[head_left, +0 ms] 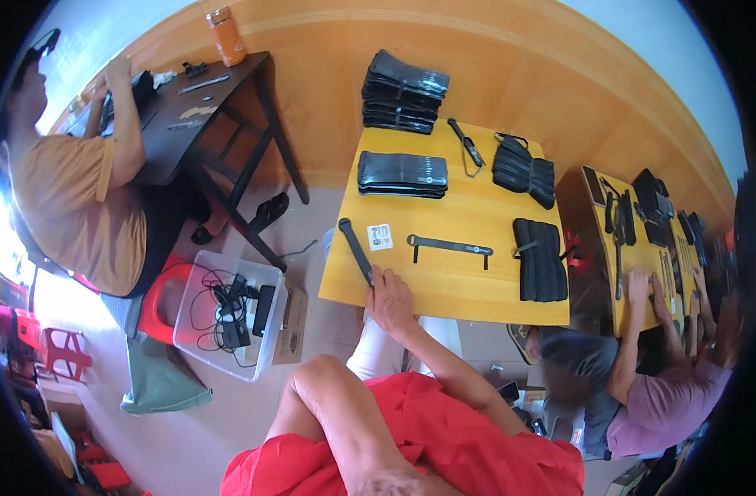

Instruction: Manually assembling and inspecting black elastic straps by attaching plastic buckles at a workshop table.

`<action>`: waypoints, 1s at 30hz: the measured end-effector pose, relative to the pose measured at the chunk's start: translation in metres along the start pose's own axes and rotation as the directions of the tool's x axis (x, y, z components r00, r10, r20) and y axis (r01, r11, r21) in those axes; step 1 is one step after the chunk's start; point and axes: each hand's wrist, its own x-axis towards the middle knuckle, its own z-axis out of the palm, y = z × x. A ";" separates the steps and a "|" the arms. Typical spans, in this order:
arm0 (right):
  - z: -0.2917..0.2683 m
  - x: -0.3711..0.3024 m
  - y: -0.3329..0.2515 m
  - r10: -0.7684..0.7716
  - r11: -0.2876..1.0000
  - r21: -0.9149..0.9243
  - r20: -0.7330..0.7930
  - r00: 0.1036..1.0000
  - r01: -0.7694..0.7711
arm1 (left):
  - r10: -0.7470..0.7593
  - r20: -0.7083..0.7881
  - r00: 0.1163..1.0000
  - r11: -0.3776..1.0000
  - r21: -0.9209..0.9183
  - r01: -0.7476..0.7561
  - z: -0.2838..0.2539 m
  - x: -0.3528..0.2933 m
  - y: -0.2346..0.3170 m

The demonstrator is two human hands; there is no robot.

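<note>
On the yellow table point(477, 289), my right hand point(390, 299) rests at the near left edge. Its fingers close over the near end of a black strap point(357, 250), whose looped end points away from me. A white label card point(380, 237) lies beside that strap. To the right, another black strap point(450, 245) lies crosswise, both ends bent toward me. A bundle of black straps point(541, 260) sits at the table's right edge. My left arm point(335, 405) is bent at the elbow, its forearm running back to the lower edge; the hand is out of sight.
Flat black packages point(403, 175) and a taller stack point(404, 91) stand farther back, near another black bundle point(523, 169). A clear bin point(266, 364) of cables stands on the floor at left. One person point(80, 198) sits left, another point(667, 405) works at right.
</note>
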 end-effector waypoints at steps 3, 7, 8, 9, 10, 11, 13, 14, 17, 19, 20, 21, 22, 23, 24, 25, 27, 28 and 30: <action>0.001 -0.001 0.000 -0.003 1.000 -0.025 -0.006 1.000 0.003 | 0.079 0.081 0.994 0.994 0.064 -0.084 -0.001 0.000 -0.013; -0.001 -0.001 -0.001 -0.030 0.999 0.029 -0.018 0.999 0.030 | 0.179 0.184 0.967 0.966 0.152 -0.208 -0.001 0.000 -0.034; 0.000 -0.002 0.000 -0.020 0.999 0.031 -0.026 0.999 0.021 | 0.202 0.208 0.957 0.955 0.177 -0.240 -0.002 -0.001 -0.038; 0.003 -0.005 0.004 0.005 0.994 0.105 -0.022 1.000 -0.002 | 0.224 0.232 0.947 0.941 0.203 -0.272 -0.004 -0.002 -0.042; 0.003 -0.003 0.007 0.020 0.984 0.179 -0.019 1.000 -0.016 | 0.251 0.252 0.934 0.922 0.232 -0.311 -0.007 -0.002 -0.044; -0.003 -0.002 0.010 0.017 0.983 0.184 -0.027 0.999 -0.012 | 0.277 0.272 0.922 0.901 0.261 -0.347 -0.009 -0.003 -0.046; -0.021 0.002 0.018 0.189 0.764 0.532 0.358 0.915 -0.366 | 0.320 0.312 0.895 0.855 0.311 -0.415 -0.019 -0.003 -0.055; -0.028 0.002 0.023 0.184 0.762 0.535 0.363 0.913 -0.366 | 0.335 0.325 0.884 0.832 0.339 -0.440 -0.021 -0.004 -0.059; -0.063 0.003 0.034 0.183 0.061 0.847 0.511 0.840 -0.529 | 0.352 0.353 0.867 0.774 0.411 -0.482 -0.025 -0.016 -0.075; -0.104 0.001 0.022 0.179 0.016 0.870 0.482 0.857 -0.493 | 0.238 0.153 0.959 0.770 0.572 -0.282 -0.019 -0.024 -0.063; -0.111 0.002 0.023 0.187 0.067 0.905 0.403 0.896 -0.420 | 0.062 -0.096 0.993 0.886 0.464 -0.010 -0.020 -0.019 -0.084; -0.117 0.000 0.023 0.190 0.120 0.931 0.320 0.928 -0.345 | -0.197 -0.261 0.945 0.936 0.237 0.261 -0.022 -0.016 -0.095; -0.125 -0.001 0.022 0.201 0.117 0.922 0.342 0.918 -0.369 | -0.365 -0.246 0.898 0.913 0.096 0.397 -0.029 -0.014 -0.107; -0.133 0.000 0.017 0.157 0.122 0.927 0.334 0.929 -0.354 | -0.510 -0.213 0.834 0.857 -0.043 0.513 -0.037 -0.014 -0.117; -0.139 -0.001 0.013 0.111 0.125 0.933 0.325 0.939 -0.337 | -0.520 -0.222 0.825 0.851 -0.054 0.522 -0.037 -0.015 -0.124; -0.142 -0.002 0.011 0.113 0.128 0.928 0.337 0.935 -0.350 | -0.606 -0.093 0.790 0.785 -0.233 0.575 -0.038 -0.016 -0.131; -0.145 -0.005 0.006 0.117 0.368 0.894 0.229 0.966 -0.256 | -0.661 0.043 0.749 0.675 -0.401 0.619 -0.036 -0.018 -0.139; -0.147 -0.007 0.005 0.115 0.368 0.891 0.241 0.964 -0.267 | -0.666 0.058 0.743 0.668 -0.397 0.630 -0.034 -0.019 -0.143; -0.150 -0.007 0.003 0.094 0.617 0.778 0.079 0.992 -0.120 | -0.674 0.064 0.736 0.659 -0.397 0.638 -0.032 -0.017 -0.144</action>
